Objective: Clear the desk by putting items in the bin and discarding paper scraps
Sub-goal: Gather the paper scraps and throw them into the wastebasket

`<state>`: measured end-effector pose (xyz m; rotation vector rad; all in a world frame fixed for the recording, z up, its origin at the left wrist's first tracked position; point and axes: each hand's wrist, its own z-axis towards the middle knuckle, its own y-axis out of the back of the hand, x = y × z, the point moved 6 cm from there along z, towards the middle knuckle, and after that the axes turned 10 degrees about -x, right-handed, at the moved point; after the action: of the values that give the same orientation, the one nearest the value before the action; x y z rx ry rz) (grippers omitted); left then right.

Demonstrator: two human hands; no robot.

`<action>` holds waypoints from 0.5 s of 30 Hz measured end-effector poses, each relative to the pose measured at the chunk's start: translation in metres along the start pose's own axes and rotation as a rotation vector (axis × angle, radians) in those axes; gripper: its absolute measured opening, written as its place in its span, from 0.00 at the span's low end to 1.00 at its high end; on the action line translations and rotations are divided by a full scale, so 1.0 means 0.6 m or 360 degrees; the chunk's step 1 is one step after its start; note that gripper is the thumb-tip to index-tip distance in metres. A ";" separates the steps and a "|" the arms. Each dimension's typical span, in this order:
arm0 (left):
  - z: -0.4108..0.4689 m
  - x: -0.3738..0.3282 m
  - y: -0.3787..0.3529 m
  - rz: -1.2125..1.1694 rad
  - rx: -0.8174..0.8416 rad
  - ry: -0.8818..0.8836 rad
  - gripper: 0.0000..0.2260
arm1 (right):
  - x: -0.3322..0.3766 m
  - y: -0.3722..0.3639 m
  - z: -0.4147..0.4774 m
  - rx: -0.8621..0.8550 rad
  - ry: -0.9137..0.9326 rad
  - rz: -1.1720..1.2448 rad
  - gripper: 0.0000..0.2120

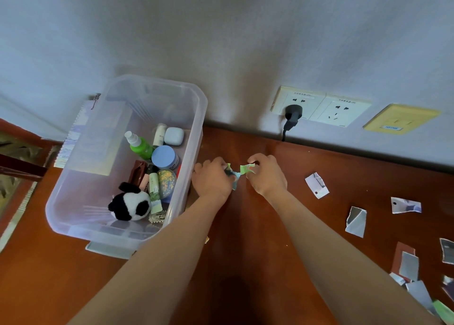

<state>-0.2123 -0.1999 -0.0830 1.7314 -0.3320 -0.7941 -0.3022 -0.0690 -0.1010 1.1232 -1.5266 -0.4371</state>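
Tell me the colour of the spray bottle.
Spray bottle: green, white top; head view.

A brown desk (245, 263) against the wall bears a clear bin (73, 202) at left, torn paper scraps (356, 222) scattered right.

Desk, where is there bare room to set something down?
Bare wood lies on the desk between the two forearms, in front of the clear bin at the near left, and below the wall sockets. The right side is crowded with torn paper scraps.
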 end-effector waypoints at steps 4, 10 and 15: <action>-0.015 0.001 0.001 -0.0136 -0.0036 0.0062 0.12 | 0.002 0.005 0.003 0.0002 0.0000 -0.0083 0.06; -0.051 0.014 -0.001 -0.1011 -0.0029 0.0356 0.08 | 0.001 0.006 -0.003 0.0038 -0.0104 0.0191 0.09; -0.073 0.032 -0.016 -0.1390 -0.0017 0.0620 0.09 | 0.011 -0.001 -0.034 0.0231 -0.0708 0.1308 0.07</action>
<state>-0.1710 -0.1757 -0.0927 1.9654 0.7424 -1.0188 -0.2827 -0.0685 -0.0916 0.4236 -2.2735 0.0016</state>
